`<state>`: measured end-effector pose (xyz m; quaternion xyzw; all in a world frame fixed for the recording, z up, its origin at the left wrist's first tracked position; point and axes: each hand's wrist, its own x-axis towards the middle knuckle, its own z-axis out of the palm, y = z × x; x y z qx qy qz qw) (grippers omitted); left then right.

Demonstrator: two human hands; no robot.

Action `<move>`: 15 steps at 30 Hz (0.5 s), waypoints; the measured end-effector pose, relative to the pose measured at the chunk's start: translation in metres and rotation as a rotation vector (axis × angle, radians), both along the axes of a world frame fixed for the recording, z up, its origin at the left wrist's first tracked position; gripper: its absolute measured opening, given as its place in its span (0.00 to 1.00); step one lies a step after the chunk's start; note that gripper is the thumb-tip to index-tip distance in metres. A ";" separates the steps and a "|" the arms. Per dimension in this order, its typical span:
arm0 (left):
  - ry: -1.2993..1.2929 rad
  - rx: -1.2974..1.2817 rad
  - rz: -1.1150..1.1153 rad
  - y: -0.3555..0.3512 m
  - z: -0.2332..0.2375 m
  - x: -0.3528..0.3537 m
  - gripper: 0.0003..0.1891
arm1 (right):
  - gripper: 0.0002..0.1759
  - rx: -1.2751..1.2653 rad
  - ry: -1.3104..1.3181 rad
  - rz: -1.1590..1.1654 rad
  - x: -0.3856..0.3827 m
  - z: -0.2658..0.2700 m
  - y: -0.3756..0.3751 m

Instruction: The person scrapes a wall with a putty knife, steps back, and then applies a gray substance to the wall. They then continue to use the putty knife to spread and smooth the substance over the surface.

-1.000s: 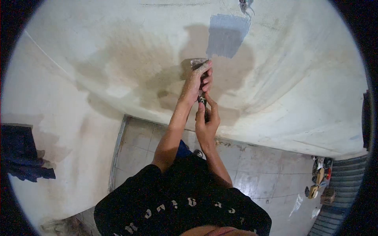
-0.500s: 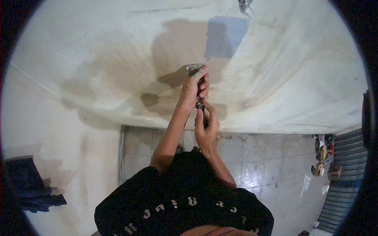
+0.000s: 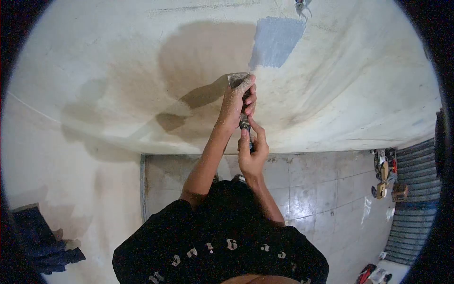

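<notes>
In the head view, both of my hands grip one long, dark, dust-coated hand tool (image 3: 244,123) against the pale wall. The tool's flat grey head (image 3: 238,77) shows at the top, just below and left of a blue-grey patch (image 3: 278,41) on the wall. My left hand (image 3: 239,100) wraps round the upper part, its fingers curled and powdered with dust. Lower down, my right hand (image 3: 253,154) closes on the rear end, thumb and forefinger on either side. My palms hide much of the tool, and I cannot tell its exact kind.
Dark cloth (image 3: 45,246) hangs at the lower left wall. Grey floor tiles (image 3: 312,199) lie below, meeting the wall at its foot. Assorted items (image 3: 383,175) sit on the right beside a ribbed metal shutter (image 3: 416,180). A small fixture (image 3: 300,7) protrudes above the patch.
My view has shifted slightly, so the hands, the tool and the patch all appear a little further right. Both hands keep their hold on the tool.
</notes>
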<state>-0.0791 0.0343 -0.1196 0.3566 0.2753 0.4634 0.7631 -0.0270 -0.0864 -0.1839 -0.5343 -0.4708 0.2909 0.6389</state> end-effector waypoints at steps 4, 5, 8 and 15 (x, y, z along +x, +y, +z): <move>0.023 -0.009 -0.004 -0.003 0.005 0.000 0.19 | 0.20 0.010 -0.032 -0.012 -0.001 0.003 -0.001; 0.024 -0.009 -0.006 -0.004 0.005 0.000 0.19 | 0.20 0.010 -0.029 -0.014 -0.002 0.004 -0.002; 0.019 -0.007 -0.016 -0.004 0.010 0.001 0.19 | 0.20 0.016 -0.006 -0.011 -0.003 0.007 -0.002; 0.012 -0.037 -0.018 -0.005 0.009 0.001 0.19 | 0.19 0.008 0.039 -0.008 -0.004 0.008 -0.003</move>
